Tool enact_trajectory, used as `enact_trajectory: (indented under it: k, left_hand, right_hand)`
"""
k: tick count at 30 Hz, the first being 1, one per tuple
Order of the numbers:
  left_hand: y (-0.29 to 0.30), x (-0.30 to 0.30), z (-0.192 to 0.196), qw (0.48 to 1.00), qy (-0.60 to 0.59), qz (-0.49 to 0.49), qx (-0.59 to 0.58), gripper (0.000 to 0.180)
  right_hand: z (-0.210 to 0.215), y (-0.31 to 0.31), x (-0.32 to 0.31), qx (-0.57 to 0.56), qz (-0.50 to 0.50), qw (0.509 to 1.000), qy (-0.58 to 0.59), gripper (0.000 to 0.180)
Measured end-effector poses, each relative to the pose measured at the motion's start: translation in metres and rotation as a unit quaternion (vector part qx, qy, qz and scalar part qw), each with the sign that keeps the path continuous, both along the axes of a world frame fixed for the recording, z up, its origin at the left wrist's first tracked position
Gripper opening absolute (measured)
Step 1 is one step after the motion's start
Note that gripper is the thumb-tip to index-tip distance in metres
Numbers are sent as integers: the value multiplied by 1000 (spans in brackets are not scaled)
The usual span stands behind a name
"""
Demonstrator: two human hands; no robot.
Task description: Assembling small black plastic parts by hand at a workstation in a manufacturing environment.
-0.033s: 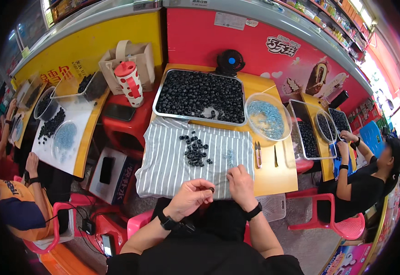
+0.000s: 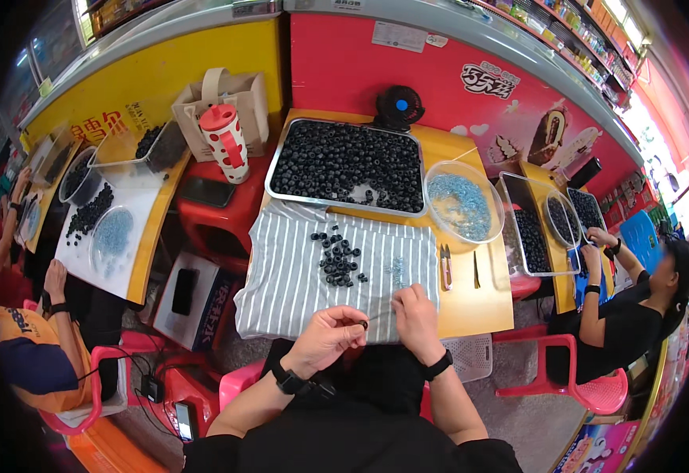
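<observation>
Head view shows my left hand (image 2: 330, 331) pinching one small black ring-shaped bead (image 2: 364, 324) between thumb and fingertips at the near edge of the grey-and-white striped cloth (image 2: 297, 272). My right hand (image 2: 417, 319) rests curled beside it, fingers closed, perhaps on a thin thread I cannot make out. I judge the work far from done: a small pile of black beads (image 2: 339, 258) lies on the cloth, and the large metal tray of black beads (image 2: 344, 165) behind it stays heaped. Against the earlier frame I see no difference; hands and beads sit just as they did.
</observation>
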State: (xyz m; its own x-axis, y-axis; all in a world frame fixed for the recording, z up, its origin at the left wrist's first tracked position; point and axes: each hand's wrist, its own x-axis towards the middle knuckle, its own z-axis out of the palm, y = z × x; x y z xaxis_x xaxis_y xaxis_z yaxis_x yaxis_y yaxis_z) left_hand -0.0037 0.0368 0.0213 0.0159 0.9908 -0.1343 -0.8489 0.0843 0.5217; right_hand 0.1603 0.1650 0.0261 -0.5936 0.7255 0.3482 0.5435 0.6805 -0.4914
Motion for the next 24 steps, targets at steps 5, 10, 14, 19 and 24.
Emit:
enact_trajectory:
  k: [5, 10, 14, 19, 24]
  left_hand:
    - [-2, -3, -9, 998, 48, 18, -20, 18]
    - [-1, 2, -13, 999, 46, 12, -19, 17]
    - [-3, 0, -14, 999, 37, 7, -9, 15]
    - [-9, -6, -16, 999, -1, -39, 21, 14]
    - [-9, -7, -22, 996, -54, -54, 53, 15]
  right_hand:
    - [27, -29, -4, -332, 83, 914, 216, 4]
    - [40, -46, -12, -349, 158, 889, 250, 5]
    - [42, -47, -13, -337, 149, 901, 230, 6]
    - [40, -43, -10, -459, 165, 843, 227, 10]
    - [27, -35, -10, -503, 180, 822, 199, 8]
